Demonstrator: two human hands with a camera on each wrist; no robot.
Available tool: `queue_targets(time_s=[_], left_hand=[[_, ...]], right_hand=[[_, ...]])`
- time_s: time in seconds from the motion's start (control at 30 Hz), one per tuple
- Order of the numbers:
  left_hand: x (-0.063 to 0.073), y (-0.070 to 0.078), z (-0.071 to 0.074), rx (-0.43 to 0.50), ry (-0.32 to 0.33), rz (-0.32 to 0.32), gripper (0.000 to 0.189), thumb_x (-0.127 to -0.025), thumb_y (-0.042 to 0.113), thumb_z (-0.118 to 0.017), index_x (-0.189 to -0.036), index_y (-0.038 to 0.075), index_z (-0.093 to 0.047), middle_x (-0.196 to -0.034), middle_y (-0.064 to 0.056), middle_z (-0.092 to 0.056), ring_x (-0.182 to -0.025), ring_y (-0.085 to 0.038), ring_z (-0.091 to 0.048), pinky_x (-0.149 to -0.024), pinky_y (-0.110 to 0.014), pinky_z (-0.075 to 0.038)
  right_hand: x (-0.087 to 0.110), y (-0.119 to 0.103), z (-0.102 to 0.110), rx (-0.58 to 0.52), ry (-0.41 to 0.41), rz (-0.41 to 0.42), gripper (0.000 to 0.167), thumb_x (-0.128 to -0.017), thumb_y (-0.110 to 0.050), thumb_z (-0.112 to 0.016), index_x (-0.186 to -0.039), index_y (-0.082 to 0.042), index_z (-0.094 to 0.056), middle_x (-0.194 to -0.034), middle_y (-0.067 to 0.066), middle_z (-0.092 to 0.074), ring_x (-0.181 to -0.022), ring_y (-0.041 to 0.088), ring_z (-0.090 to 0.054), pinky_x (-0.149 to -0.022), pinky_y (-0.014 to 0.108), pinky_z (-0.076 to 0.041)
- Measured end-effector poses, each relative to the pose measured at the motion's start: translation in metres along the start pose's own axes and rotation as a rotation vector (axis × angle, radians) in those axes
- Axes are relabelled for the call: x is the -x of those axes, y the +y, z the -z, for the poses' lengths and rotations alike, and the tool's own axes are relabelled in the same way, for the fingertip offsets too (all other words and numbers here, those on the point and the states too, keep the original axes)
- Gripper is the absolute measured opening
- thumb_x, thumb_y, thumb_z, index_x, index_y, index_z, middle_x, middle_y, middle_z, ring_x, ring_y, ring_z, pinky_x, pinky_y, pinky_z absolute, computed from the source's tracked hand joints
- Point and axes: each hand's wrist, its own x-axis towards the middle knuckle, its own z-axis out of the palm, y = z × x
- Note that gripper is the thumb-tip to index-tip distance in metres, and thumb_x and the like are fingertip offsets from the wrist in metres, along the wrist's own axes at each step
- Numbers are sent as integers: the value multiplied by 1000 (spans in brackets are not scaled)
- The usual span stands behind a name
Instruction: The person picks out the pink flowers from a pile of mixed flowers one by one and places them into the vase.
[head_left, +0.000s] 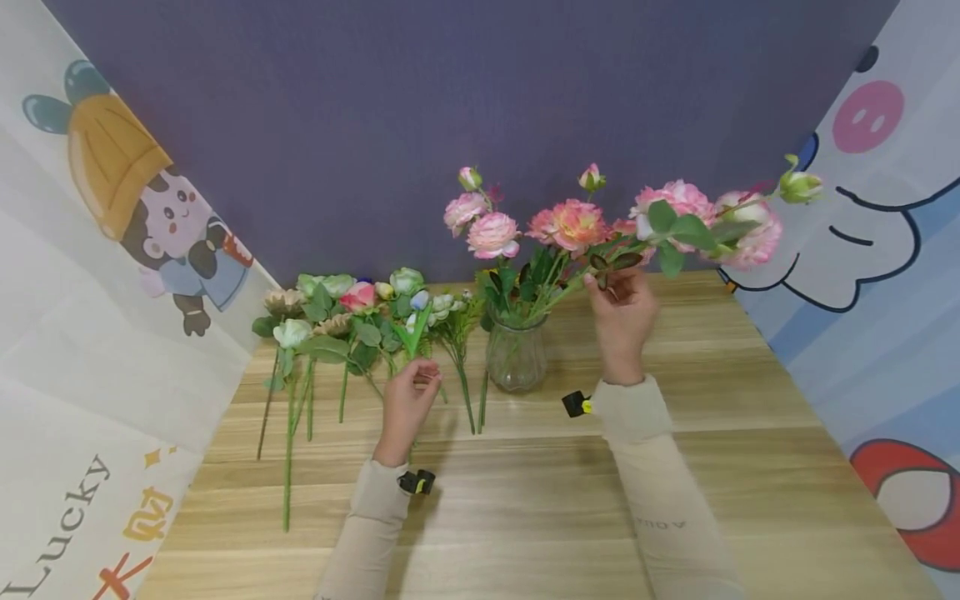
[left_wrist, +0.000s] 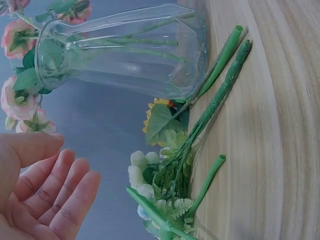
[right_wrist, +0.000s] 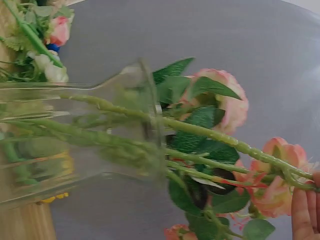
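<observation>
A clear glass vase (head_left: 516,358) stands on the table, holding several artificial flower stems with pink and peach blooms (head_left: 573,227). To its right, my right hand (head_left: 624,321) pinches the stem of a pink flower (head_left: 678,204) that leans out of the vase mouth to the right. The right wrist view shows this green stem (right_wrist: 225,142) running from inside the glass to the fingertips (right_wrist: 302,215) at the frame's edge. My left hand (head_left: 408,404) hovers in front of the loose flowers, fingers loosely bent and holding nothing; the left wrist view shows its bare palm (left_wrist: 30,215).
Left of the vase lie several loose artificial flowers, among them a white rose (head_left: 292,333), a pink rose (head_left: 358,297) and a bunch of small white blooms (head_left: 448,307). A sunflower (left_wrist: 160,120) lies behind the vase. A dark panel (head_left: 375,125) backs the wooden table (head_left: 525,517).
</observation>
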Motion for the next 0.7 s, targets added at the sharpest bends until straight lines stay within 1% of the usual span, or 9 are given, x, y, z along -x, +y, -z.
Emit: queue_targets(time_s=[0.1,0.23,0.37,0.47,0.57,0.7], left_hand=[[1,-1,0,11,7,4,11,-85,3,-67,-96,0,-66,-87,-12,-68,-76,-23,-66,-62,-30,-56],[1,-1,0,29,13,16,12,-85,1,-67,-97,0,-65,-87,-12,-68,-76,-24,-66,-61,-29,-56],[2,-2,1,39,13,20,12,-85,0,-67,-97,1,-65,-87,-12,-67,-76,-23,-66,-61,-28,-55],[2,-3,1,39,13,14,12,-85,1,-67,-97,1,-65,-87,-11,-68,-76,-23,-66,-60,-27,-55],[2,-3,1,30,12,9,12,-85,2,-67,-96,1,-65,-86,-11,-68,-75,-23,-65,-60,-27,-55],[3,-3,1,25,3,9,12,-85,2,-67,-97,1,-66,-88,-11,-68,-76,-23,-66,-60,-28,-56]], right_hand=[[5,1,-1,36,-31,-32,30,-76,13,-68,-78,-15,-58,-73,-4,-57,-67,5,-56,-63,16,-49],[13,-4,-5,86,-72,-37,29,-76,15,-66,-80,-14,-58,-73,-6,-58,-67,3,-56,-64,14,-49],[22,-10,-9,111,-108,-30,19,-77,15,-65,-80,-3,-59,-73,-6,-58,-67,2,-57,-65,14,-49],[26,-7,-10,133,-133,-23,11,-77,14,-65,-82,8,-57,-73,-6,-58,-67,2,-56,-65,14,-49],[29,-3,-10,154,-157,-22,13,-78,13,-65,-86,15,-54,-73,-4,-57,-66,2,-54,-63,14,-47],[31,2,-9,179,-184,-18,15,-78,13,-65,-87,18,-54,-74,1,-57,-65,3,-54,-61,15,-46]])
